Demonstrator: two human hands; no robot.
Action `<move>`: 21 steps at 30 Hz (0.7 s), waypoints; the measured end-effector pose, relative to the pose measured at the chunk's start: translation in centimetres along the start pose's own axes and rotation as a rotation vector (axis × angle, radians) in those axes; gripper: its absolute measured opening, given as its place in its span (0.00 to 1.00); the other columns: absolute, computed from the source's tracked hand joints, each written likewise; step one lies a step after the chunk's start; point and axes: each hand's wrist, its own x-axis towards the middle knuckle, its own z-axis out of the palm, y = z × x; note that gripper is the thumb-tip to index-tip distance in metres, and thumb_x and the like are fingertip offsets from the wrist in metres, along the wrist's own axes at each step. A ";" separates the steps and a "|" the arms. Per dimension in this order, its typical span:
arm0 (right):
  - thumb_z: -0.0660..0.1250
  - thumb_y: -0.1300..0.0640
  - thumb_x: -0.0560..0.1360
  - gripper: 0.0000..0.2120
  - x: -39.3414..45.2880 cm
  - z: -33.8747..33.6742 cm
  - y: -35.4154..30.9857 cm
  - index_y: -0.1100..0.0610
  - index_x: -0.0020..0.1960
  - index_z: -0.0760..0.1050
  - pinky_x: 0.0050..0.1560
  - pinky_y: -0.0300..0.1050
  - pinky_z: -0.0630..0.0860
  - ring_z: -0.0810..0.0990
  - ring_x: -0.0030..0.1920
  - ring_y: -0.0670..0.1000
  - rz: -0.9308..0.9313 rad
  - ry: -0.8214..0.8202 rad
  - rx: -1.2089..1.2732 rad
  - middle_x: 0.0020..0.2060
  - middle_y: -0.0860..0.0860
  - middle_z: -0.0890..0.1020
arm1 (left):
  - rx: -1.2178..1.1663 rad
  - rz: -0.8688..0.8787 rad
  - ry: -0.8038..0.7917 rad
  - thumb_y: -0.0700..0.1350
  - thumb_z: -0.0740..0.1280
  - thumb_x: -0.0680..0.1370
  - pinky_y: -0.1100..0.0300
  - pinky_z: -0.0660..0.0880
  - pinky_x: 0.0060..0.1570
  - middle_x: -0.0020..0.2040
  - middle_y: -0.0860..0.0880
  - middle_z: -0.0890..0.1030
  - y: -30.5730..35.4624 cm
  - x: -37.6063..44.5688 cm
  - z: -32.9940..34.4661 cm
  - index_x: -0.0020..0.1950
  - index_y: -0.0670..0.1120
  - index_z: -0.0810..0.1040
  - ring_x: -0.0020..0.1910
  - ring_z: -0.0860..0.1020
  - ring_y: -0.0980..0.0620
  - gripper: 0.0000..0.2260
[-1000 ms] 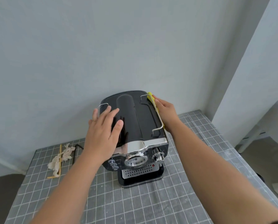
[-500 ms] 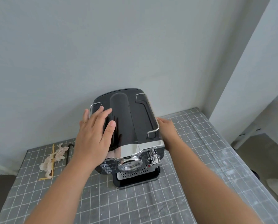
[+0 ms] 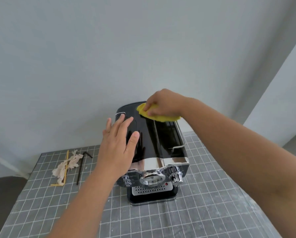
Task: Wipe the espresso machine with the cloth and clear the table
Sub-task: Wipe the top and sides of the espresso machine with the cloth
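Right hand (image 3: 162,104) presses cloth (image 3: 158,115) at machine (image 3: 154,140) top's 12 o'clock end — long axis runs toward 6; left hand (image 3: 119,148), fingers spread, braces it.

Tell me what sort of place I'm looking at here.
Probably a makeshift workshop or test bench, not a kitchen: the espresso machine sits on a table covered by a gridded cutting mat, against bare walls, with straws and crumpled paper beside it.

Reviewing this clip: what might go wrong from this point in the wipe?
The yellow cloth under the right hand lies near a chrome rail and might snag. The left hand lies flat on the glossy espresso machine, possibly leaving prints. The crumpled tissue and straws remain uncleared.
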 end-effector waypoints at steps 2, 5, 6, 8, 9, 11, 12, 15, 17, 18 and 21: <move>0.70 0.50 0.71 0.10 0.6 0.6 0.4 0.46 0.53 0.80 0.47 0.43 0.70 0.74 0.49 0.49 0.000 -0.058 -0.069 0.41 0.41 0.74 | -0.001 0.001 -0.004 0.64 0.44 0.79 0.46 0.48 0.76 0.79 0.57 0.53 -0.1 0.0 0.0 0.77 0.58 0.56 0.78 0.41 0.53 0.27; 0.72 0.50 0.70 0.09 0.5 0.4 1.2 0.45 0.49 0.79 0.50 0.46 0.74 0.76 0.50 0.51 0.022 -0.060 -0.031 0.47 0.48 0.78 | 0.008 0.014 -0.001 0.66 0.43 0.78 0.47 0.48 0.76 0.79 0.56 0.53 -0.2 0.0 0.1 0.76 0.58 0.56 0.78 0.42 0.53 0.29; 0.72 0.50 0.70 0.08 0.6 0.5 1.4 0.45 0.48 0.79 0.52 0.47 0.74 0.76 0.51 0.52 0.027 -0.069 -0.026 0.49 0.49 0.79 | 0.012 0.018 0.000 0.66 0.42 0.78 0.47 0.49 0.76 0.79 0.56 0.53 -0.2 0.1 0.1 0.76 0.58 0.56 0.78 0.42 0.53 0.29; 0.72 0.51 0.69 0.07 0.8 0.6 1.4 0.44 0.47 0.78 0.52 0.48 0.75 0.76 0.51 0.52 0.026 -0.080 -0.032 0.50 0.50 0.78 | 0.011 0.021 0.001 0.66 0.42 0.78 0.47 0.49 0.76 0.79 0.57 0.53 -0.3 0.1 0.1 0.76 0.57 0.57 0.78 0.41 0.53 0.29; 0.72 0.52 0.69 0.07 1.1 0.7 1.4 0.44 0.46 0.77 0.51 0.47 0.75 0.76 0.50 0.52 0.024 -0.077 -0.034 0.49 0.49 0.78 | 0.010 0.020 0.001 0.66 0.42 0.78 0.47 0.50 0.76 0.79 0.57 0.54 -0.3 0.1 0.1 0.76 0.57 0.57 0.78 0.41 0.54 0.29; 0.72 0.52 0.70 0.06 1.8 0.8 1.5 0.44 0.44 0.76 0.47 0.46 0.74 0.75 0.48 0.52 0.034 -0.052 -0.030 0.46 0.49 0.77 | 0.010 0.026 0.004 0.65 0.42 0.78 0.46 0.51 0.76 0.79 0.57 0.54 -0.3 0.1 0.1 0.76 0.57 0.57 0.78 0.41 0.54 0.29; 0.72 0.52 0.70 0.06 2.1 0.8 1.7 0.44 0.44 0.76 0.45 0.45 0.73 0.75 0.47 0.52 0.046 -0.042 -0.026 0.43 0.48 0.76 | 0.009 0.029 0.005 0.65 0.43 0.78 0.45 0.51 0.76 0.79 0.57 0.54 -0.3 0.1 0.2 0.76 0.57 0.57 0.78 0.42 0.54 0.28; 0.72 0.52 0.69 0.07 3.1 1.0 1.9 0.44 0.42 0.75 0.44 0.45 0.72 0.75 0.47 0.52 0.077 -0.028 -0.026 0.42 0.47 0.74 | 0.005 0.032 0.009 0.65 0.43 0.78 0.45 0.51 0.76 0.79 0.57 0.55 -0.3 0.2 0.2 0.76 0.58 0.58 0.78 0.42 0.53 0.28; 0.71 0.53 0.70 0.05 3.8 1.2 1.9 0.46 0.44 0.77 0.43 0.45 0.72 0.75 0.48 0.53 0.108 -0.004 -0.030 0.46 0.49 0.75 | 0.000 0.029 0.012 0.65 0.43 0.78 0.45 0.51 0.76 0.78 0.57 0.55 -0.3 0.2 0.3 0.76 0.58 0.58 0.78 0.42 0.53 0.28; 0.71 0.54 0.71 0.05 4.1 1.3 1.9 0.48 0.47 0.78 0.43 0.44 0.71 0.75 0.47 0.52 0.123 0.017 -0.032 0.48 0.50 0.76 | -0.002 0.027 0.012 0.65 0.43 0.78 0.45 0.51 0.76 0.78 0.57 0.55 -0.3 0.1 0.3 0.76 0.58 0.58 0.78 0.42 0.53 0.28; 0.67 0.57 0.73 0.08 5.2 1.8 1.6 0.52 0.51 0.81 0.44 0.43 0.69 0.74 0.48 0.51 0.151 0.077 -0.013 0.51 0.51 0.77 | 0.008 0.022 0.010 0.65 0.43 0.79 0.46 0.51 0.76 0.78 0.58 0.55 -0.3 0.1 0.3 0.76 0.59 0.58 0.78 0.41 0.55 0.27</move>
